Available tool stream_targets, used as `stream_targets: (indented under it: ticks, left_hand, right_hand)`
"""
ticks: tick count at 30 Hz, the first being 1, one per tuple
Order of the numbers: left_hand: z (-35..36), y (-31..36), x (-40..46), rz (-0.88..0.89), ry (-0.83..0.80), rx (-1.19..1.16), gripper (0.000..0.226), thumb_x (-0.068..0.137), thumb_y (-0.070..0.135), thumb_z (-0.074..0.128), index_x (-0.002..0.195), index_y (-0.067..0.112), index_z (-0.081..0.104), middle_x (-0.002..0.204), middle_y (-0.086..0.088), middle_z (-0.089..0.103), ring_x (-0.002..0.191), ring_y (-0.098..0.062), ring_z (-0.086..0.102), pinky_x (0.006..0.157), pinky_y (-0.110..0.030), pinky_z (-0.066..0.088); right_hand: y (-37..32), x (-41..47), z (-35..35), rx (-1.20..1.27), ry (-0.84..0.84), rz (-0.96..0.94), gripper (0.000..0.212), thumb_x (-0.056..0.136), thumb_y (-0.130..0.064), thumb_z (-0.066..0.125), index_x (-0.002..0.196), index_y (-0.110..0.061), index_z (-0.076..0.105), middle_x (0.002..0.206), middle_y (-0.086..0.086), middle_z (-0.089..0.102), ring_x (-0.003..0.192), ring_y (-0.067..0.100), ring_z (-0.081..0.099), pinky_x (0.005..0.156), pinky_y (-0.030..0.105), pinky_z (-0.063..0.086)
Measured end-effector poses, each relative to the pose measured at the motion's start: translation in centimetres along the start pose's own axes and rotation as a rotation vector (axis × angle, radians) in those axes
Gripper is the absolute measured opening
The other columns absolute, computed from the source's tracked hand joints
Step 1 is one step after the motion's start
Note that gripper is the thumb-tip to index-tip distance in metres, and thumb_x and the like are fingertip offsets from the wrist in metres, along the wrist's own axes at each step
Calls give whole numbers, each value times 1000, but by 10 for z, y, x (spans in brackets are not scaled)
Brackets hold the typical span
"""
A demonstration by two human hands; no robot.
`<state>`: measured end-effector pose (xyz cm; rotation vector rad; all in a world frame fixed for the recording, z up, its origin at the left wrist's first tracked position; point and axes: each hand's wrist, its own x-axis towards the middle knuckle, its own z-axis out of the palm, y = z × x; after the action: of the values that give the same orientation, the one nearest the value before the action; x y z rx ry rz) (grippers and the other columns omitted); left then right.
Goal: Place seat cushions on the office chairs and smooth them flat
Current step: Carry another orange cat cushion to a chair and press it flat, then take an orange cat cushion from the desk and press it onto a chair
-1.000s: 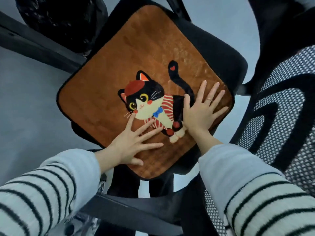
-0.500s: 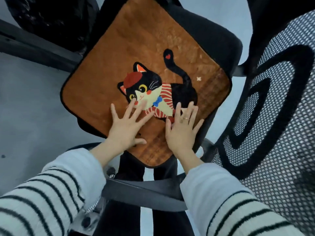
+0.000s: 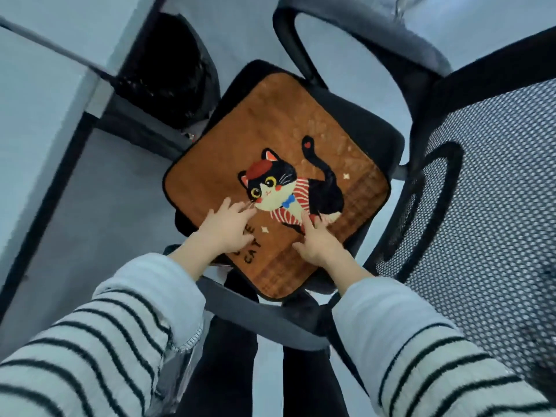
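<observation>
The brown cat cushion lies flat on the office chair seat, and both palms have slid back toward its near edge, left hand and right hand flat-fingered, gripping nothing, so smoothing looks nearly finished.

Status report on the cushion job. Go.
Left hand and right hand open, fingers flat on the cushion. Cushion lies on the chair seat, cat side up. Nothing in the way.
</observation>
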<state>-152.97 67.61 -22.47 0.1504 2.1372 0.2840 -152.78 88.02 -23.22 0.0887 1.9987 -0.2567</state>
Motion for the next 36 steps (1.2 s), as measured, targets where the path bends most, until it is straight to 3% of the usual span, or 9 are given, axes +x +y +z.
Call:
stream_targets:
  ticks: [3,6,11,16,25,29,32,34,36]
  left_hand:
    - [-22,-6,-48,-92,76,-116,61,92,48,42,145,20,33,146,-9,41,134,-28,35,110,-40,32]
    - [-41,0,-115,-224,211,-259,50,97,34,45,143,16,36,144,-8,44,132,-25,42,107,-34,36]
    - [-50,38,-230,-299,517,-437,38,99,27,41,135,16,47,137,-6,52,124,-21,49,103,-34,39]
    - [-15,78,-353,-361,749,-522,36,98,30,43,132,21,49,133,-5,54,121,-21,51,102,-31,38]
    - [149,110,-565,-726,1049,-583,41,101,32,36,141,23,38,141,-2,44,127,-17,43,104,-27,33]
    - [257,147,-647,-841,1202,-629,45,100,29,37,144,27,31,145,0,38,129,-15,41,103,-24,33]
    - [349,181,-699,-919,1327,-680,45,100,28,40,144,31,32,145,5,37,129,-12,41,99,-19,33]
    - [411,205,-734,-990,1422,-723,46,99,28,41,143,30,33,146,4,38,128,-12,43,101,-20,33]
    - [467,226,-766,-1092,1520,-808,45,99,27,42,143,26,34,146,2,40,129,-14,42,103,-21,30]
  right_hand:
    - [-17,-40,-29,56,31,-127,69,97,-34,46,152,-17,7,151,13,34,139,35,29,111,41,28]
    - [-39,-90,-56,-77,50,-259,54,99,-33,43,145,-9,29,144,14,44,130,33,43,104,37,36]
    - [-74,-190,-93,-155,136,-559,51,96,-36,47,141,-13,41,139,8,51,99,23,61,85,35,48]
    - [-98,-303,-87,-227,234,-835,45,94,-31,53,135,-13,49,130,8,59,122,26,52,100,31,40]
    - [-138,-474,65,-480,108,-1287,40,96,-24,49,135,-14,49,130,7,59,123,23,53,102,31,41]
    - [-124,-544,169,-499,28,-1454,36,97,-25,47,132,-17,51,124,5,63,101,17,59,76,20,44]
    - [-98,-586,258,-535,-54,-1543,36,98,-26,46,132,-17,52,122,5,63,77,6,52,57,8,36]
    - [-79,-617,319,-493,-149,-1580,34,98,-26,45,130,-18,53,119,4,63,79,2,55,65,12,39]
    - [-59,-649,374,-464,-247,-1605,32,98,-26,45,128,-20,56,113,-2,63,98,7,59,77,16,40]
